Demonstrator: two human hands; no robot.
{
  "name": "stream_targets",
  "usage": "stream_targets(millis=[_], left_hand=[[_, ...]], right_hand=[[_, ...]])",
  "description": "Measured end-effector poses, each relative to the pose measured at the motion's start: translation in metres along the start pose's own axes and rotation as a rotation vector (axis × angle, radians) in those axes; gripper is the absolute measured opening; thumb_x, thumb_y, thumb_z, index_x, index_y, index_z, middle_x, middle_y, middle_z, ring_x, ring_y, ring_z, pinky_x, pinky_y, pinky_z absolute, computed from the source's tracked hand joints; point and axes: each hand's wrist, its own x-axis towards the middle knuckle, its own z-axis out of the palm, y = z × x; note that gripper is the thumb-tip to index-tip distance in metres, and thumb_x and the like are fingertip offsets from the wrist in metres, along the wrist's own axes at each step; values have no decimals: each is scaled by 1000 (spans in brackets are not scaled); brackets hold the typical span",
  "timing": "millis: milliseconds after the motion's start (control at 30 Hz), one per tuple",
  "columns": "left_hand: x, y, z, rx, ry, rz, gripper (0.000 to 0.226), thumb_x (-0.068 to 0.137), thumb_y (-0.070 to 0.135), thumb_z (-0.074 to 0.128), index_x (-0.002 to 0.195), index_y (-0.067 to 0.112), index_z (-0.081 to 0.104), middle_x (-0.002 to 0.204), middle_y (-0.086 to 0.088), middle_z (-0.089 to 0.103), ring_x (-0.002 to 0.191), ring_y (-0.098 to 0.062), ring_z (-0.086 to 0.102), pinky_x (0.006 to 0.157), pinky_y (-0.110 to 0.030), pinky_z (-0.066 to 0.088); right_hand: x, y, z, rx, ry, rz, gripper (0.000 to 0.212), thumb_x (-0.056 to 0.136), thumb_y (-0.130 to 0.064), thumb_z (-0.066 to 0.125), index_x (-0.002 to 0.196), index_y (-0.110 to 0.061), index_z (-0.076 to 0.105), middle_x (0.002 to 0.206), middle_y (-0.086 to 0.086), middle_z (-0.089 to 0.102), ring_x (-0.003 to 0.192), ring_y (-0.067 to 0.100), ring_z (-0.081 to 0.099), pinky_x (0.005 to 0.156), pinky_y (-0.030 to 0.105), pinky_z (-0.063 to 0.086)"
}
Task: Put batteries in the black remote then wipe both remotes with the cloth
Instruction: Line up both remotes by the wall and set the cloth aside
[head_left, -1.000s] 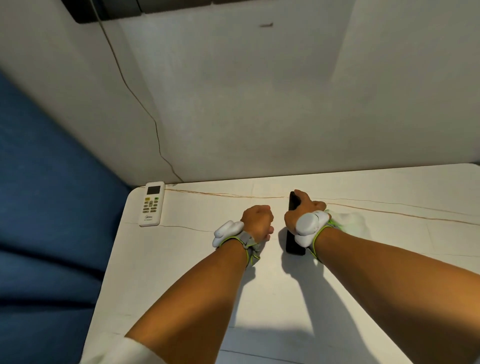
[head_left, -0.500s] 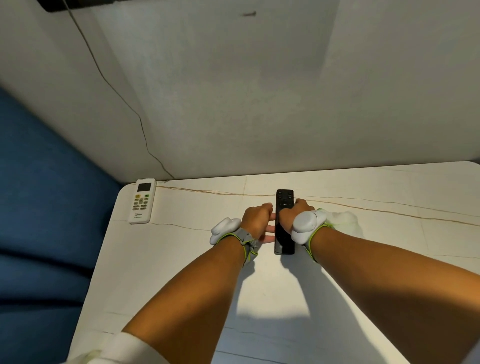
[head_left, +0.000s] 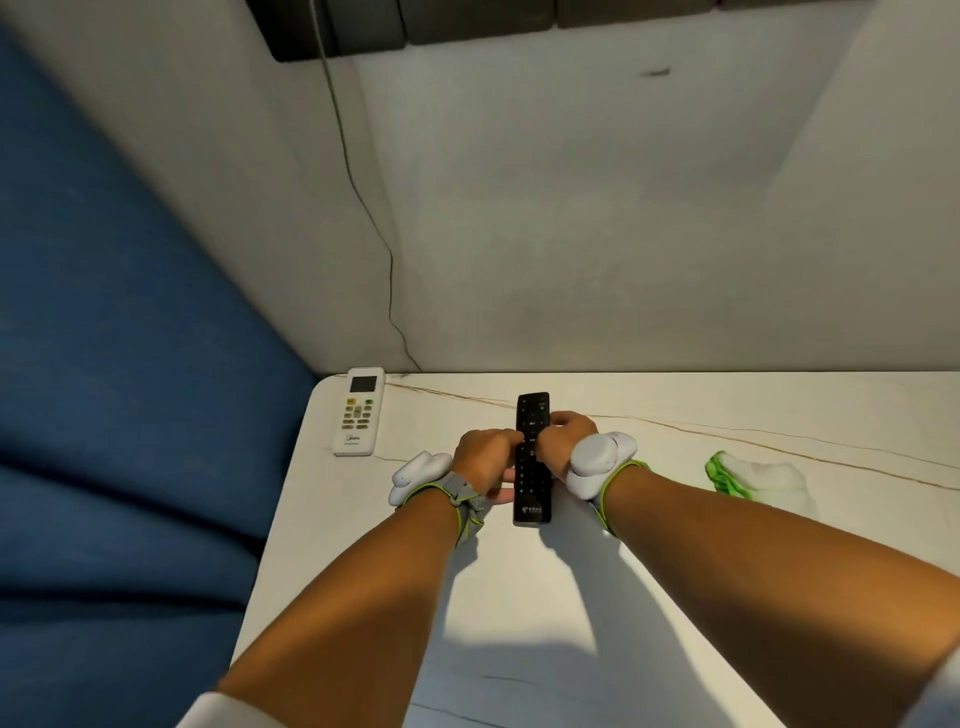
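Observation:
The black remote (head_left: 532, 457) is held button side up over the white table (head_left: 519, 597), pointing away from me. My left hand (head_left: 485, 460) grips its left edge at the middle and my right hand (head_left: 563, 439) grips its right edge. The white remote (head_left: 359, 411) lies face up near the table's far left corner, apart from both hands. A white and green cloth (head_left: 753, 475) lies crumpled on the table to the right of my right wrist. No batteries are visible.
A blue sofa (head_left: 130, 389) borders the table on the left. A pale wall (head_left: 597, 234) with a thin dark cable rises just behind the table's far edge. Both wrists carry white strapped devices.
The black remote has been turned from its edge to button side up, and my left hand has closed onto its left side. The view has shifted, so the cloth now shows fully.

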Motion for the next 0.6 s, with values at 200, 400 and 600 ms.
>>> stream_targets(millis=[200,400,600], left_hand=[[10,3,-48,-1,78,10,17,90,14,54,101,9,67,88,-13,64,62,-21,62,52,-26,53],[26,9,-85,1,77,17,26,90,13,51,109,8,69,93,-14,65,76,-29,63,73,-40,58],[43,15,-104,6,83,25,19,90,11,51,102,13,65,95,-14,64,86,-30,62,80,-42,57]], right_hand=[[1,-24,44,7,-97,-1,42,88,0,50,130,3,55,128,25,61,117,43,58,100,49,49],[6,-47,77,15,-137,36,51,90,-4,47,142,-5,45,140,19,53,129,38,51,109,44,43],[19,-61,99,39,-80,48,50,88,3,46,138,-2,50,135,23,57,125,41,53,107,43,44]])
